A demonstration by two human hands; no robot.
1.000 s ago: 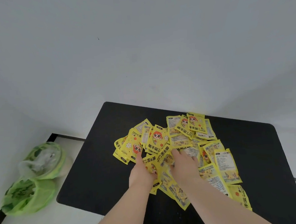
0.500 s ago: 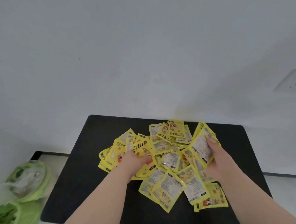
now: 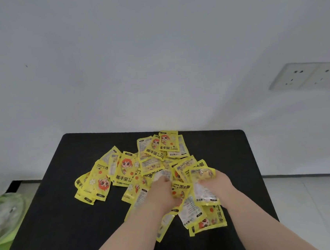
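Note:
Several yellow hand-warmer packets (image 3: pixel 124 171) with a cartoon face lie in a loose heap on a black table (image 3: pixel 66 221). Both of my hands are in the near right part of the heap. My left hand (image 3: pixel 162 193) has its fingers curled down into the packets and grips a pale one at its fingertips. My right hand (image 3: pixel 220 185) grips a crumpled packet (image 3: pixel 203 173) at the heap's right edge. More packets (image 3: pixel 205 218) lie between and under my wrists, partly hidden by my forearms.
A white wall stands right behind the table's far edge. A double wall socket (image 3: pixel 307 75) is at the upper right. Green plastic bags (image 3: pixel 6 215) lie on the floor to the left. Pale floor tiles (image 3: pixel 307 203) show on the right.
My left hand has moved right from the heap's left side to its middle. My right hand has dropped lower and let the fanned packets down. The camera has turned rightward.

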